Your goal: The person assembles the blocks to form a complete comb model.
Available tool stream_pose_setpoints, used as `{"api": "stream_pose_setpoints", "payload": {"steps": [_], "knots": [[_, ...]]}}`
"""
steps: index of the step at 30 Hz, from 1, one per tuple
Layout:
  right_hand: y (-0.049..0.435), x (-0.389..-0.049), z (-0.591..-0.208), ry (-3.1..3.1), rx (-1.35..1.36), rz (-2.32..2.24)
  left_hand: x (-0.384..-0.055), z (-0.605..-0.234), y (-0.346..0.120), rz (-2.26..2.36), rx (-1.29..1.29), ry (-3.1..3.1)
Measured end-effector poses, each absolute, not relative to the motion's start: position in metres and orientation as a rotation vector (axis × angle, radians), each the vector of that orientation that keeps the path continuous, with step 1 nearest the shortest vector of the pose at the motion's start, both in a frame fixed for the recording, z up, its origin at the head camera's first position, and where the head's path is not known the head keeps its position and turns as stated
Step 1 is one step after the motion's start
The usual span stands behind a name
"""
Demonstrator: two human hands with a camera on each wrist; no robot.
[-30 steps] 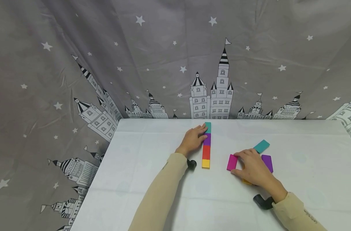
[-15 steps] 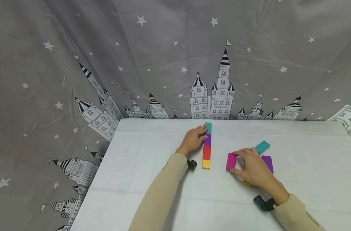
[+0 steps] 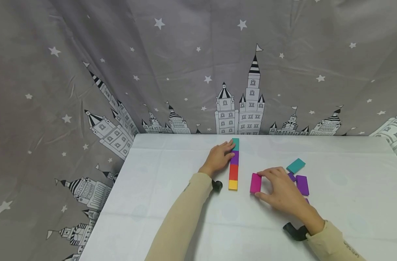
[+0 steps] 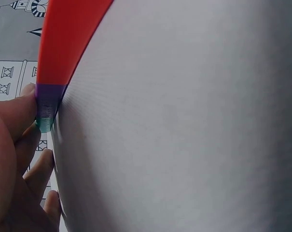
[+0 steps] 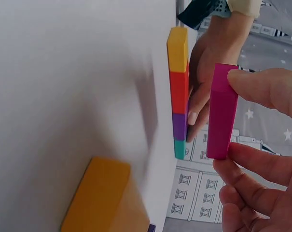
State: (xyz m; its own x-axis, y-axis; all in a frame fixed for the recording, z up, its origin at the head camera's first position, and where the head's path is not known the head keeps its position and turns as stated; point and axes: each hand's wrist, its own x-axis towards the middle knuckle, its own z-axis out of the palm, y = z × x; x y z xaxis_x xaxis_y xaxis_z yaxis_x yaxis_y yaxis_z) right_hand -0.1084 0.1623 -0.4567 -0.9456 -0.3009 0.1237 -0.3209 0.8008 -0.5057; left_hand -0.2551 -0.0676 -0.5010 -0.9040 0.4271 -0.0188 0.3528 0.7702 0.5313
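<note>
Smooth magenta rectangular block (image 3: 255, 183), pinched by right hand (image 3: 284, 190), has been shifted closer to right side of teal-purple-red-yellow block row (image 3: 233, 172); gap narrowed, not closed. Row touched, ungripped, by left hand (image 3: 216, 158).

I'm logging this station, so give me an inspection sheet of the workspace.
Surface: white, creased table covering.
Job's things: magenta rectangular block; row of teal, purple, red and yellow rectangular blocks.
Clutter: loose teal rectangular block, loose purple rectangular block, orange rectangular block, partly hidden purple pieces.
Hands: left hand touches the row's teal block and purple block; right hand pinches the magenta block.
Cables: nothing seen.
Surroundings: grey curtain with star and castle print.
</note>
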Motion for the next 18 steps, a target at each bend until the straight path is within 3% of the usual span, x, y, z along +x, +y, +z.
{"api": "stream_pose_setpoints", "payload": {"steps": [18], "knots": [[0.133, -0.101, -0.466, -2.896, 0.655, 0.808, -0.255, -0.501, -0.067, 0.808, 0.633, 2.832]]}}
